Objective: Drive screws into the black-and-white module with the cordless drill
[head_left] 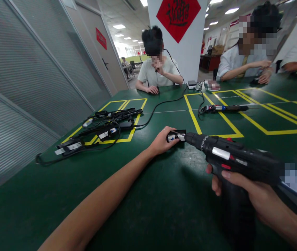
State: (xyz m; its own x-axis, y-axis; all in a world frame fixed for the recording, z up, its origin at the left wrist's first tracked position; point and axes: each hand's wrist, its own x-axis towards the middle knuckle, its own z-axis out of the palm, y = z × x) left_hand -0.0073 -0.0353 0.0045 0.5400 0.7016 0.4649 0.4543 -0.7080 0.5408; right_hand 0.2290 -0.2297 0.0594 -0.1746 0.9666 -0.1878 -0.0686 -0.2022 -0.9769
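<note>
My right hand (245,188) is wrapped round the grip of a black cordless drill (232,157) with red and white marks. The drill points left, its chuck close to a small black casing (178,136) with white and blue parts inside. My left hand (165,141) grips that casing from its left side and holds it down on the green table. A thin bit reaches from the chuck over the casing; exactly where its tip rests I cannot make out.
Black cabled devices (109,130) lie at the left inside yellow tape lines. A long black tool (224,108) lies at the right. A cable (161,103) crosses the green table (148,209). Across from me, a person (158,71) holds a thin screwdriver; another person (242,66) sits further right.
</note>
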